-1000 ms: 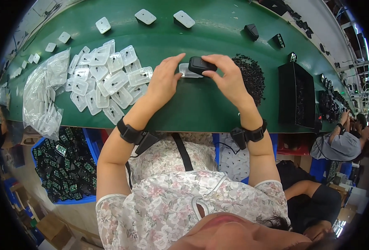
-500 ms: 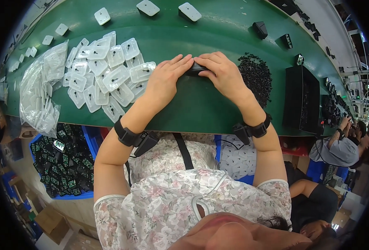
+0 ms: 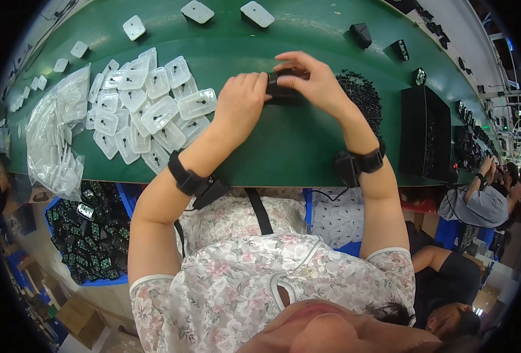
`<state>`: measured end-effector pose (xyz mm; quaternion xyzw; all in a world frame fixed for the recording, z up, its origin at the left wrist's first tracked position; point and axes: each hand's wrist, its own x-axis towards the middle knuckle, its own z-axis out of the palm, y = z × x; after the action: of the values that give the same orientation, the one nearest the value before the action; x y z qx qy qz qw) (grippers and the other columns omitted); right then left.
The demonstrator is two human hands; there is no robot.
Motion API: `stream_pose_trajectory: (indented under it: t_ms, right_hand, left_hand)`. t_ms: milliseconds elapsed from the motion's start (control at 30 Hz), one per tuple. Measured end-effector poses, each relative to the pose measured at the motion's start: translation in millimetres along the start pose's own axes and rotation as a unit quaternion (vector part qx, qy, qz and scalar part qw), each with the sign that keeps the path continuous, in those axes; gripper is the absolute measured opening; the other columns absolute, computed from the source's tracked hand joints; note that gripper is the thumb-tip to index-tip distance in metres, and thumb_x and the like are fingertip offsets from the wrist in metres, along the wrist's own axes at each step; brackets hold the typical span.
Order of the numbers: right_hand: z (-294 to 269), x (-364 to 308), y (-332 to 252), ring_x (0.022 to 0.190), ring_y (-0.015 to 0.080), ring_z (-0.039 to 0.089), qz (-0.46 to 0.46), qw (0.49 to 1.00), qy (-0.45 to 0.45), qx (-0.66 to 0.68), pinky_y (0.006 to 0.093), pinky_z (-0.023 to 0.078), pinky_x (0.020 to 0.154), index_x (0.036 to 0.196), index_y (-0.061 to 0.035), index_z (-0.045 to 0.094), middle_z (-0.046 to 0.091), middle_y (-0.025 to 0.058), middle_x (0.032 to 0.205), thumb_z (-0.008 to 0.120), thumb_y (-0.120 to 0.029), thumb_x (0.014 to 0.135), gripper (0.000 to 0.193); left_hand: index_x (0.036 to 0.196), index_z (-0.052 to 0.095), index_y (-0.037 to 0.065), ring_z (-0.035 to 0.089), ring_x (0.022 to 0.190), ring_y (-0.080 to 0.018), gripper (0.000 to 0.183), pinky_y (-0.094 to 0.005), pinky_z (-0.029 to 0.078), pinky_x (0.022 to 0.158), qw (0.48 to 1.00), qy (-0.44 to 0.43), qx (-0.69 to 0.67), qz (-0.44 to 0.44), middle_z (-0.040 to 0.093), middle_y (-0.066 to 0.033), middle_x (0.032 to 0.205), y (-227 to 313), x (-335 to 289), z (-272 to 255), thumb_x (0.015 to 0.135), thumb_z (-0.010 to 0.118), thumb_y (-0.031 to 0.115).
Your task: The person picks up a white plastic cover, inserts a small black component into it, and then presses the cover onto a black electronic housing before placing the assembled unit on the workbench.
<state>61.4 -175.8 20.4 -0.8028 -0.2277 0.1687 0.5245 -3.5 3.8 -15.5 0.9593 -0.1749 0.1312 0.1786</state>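
A dark black plastic housing (image 3: 281, 93) is held at the green table's middle, partly covered by my fingers. My left hand (image 3: 243, 100) has its fingers curled round the housing's left end. From the right, my right hand (image 3: 318, 85) grips the housing's upper right part between thumb and fingers, with the upper fingers stretched over it. Left of my left hand lies a heap of clear plastic covers (image 3: 160, 112), each with a small black part on it. A pile of tiny black pieces (image 3: 363, 100) sits just right of my right hand.
A plastic bag (image 3: 54, 141) of covers lies at the left. White-topped black units (image 3: 197, 12) are spaced along the far side. A black open box (image 3: 426, 135) stands at the right. Below the table edge is a blue bin (image 3: 90, 235) of circuit boards. Co-workers sit at the right.
My right hand has lifted and opened somewhat, its fingers rising over the housing. The housing is tilted differently, showing more of itself. My left hand has curled tighter round its left end.
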Motion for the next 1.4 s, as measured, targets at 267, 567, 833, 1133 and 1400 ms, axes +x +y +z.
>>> stream_pose_trajectory:
  t_ms: [267, 567, 833, 1133, 1400]
  right_hand:
    - [31, -22, -13, 0.104, 0.0162, 0.053, -0.011, 0.960, 0.100, 0.261, 0.0292, 0.041, 0.092, 0.128, -0.0025, 0.046, 0.057, 0.0096, 0.112, 0.066, -0.011, 0.085, 0.048]
    - [-31, 53, 10, 0.098, 0.0158, 0.057, -0.116, 0.980, 0.164, -0.010, 0.0287, 0.046, 0.087, 0.120, 0.0011, 0.051, 0.061, 0.0089, 0.107, 0.063, -0.004, 0.084, 0.038]
    - [-88, 114, 39, 0.092, 0.0154, 0.059, 0.000, 0.989, 0.121, -0.080, 0.0291, 0.047, 0.081, 0.106, -0.0018, 0.062, 0.064, 0.0069, 0.099, 0.065, -0.013, 0.084, 0.025]
    - [-104, 119, 62, 0.087, 0.0150, 0.060, -0.009, 0.981, 0.128, -0.143, 0.0276, 0.047, 0.078, 0.103, -0.0014, 0.065, 0.066, 0.0070, 0.093, 0.066, -0.019, 0.084, 0.026]
    - [-113, 60, 40, 0.103, 0.0152, 0.057, -0.111, 0.941, 0.264, -0.179, 0.0273, 0.044, 0.090, 0.119, -0.0028, 0.056, 0.061, 0.0084, 0.111, 0.057, -0.014, 0.092, 0.029]
  left_hand:
    - [0.106, 0.060, -0.006, 0.064, 0.073, -0.0149, 0.033, -0.0262, 0.049, 0.060, 0.795, 0.014, -0.564, -0.222, 0.067, -0.0114, 0.086, 0, -3, -3, 0.090, 0.059, 0.023]
    - [0.107, 0.059, 0.003, 0.060, 0.073, -0.0222, 0.026, -0.0322, 0.048, 0.065, 0.931, 0.128, -0.320, -0.121, 0.062, -0.0109, 0.092, -18, -35, -45, 0.085, 0.064, 0.014]
    - [0.097, 0.063, 0.005, 0.057, 0.084, -0.0279, 0.016, -0.0372, 0.047, 0.074, 0.973, 0.188, -0.057, -0.122, 0.063, -0.0095, 0.092, -105, -36, -82, 0.082, 0.061, 0.008]
    - [0.097, 0.066, 0.007, 0.058, 0.078, -0.0275, 0.014, -0.0380, 0.046, 0.071, 0.931, 0.263, 0.055, -0.245, 0.065, -0.0103, 0.087, -182, -78, -140, 0.086, 0.059, 0.013]
    - [0.091, 0.063, 0.004, 0.058, 0.084, -0.0319, 0.011, -0.0418, 0.044, 0.076, 0.862, 0.276, 0.187, -0.381, 0.063, -0.0136, 0.087, -245, -194, -165, 0.084, 0.058, 0.011]
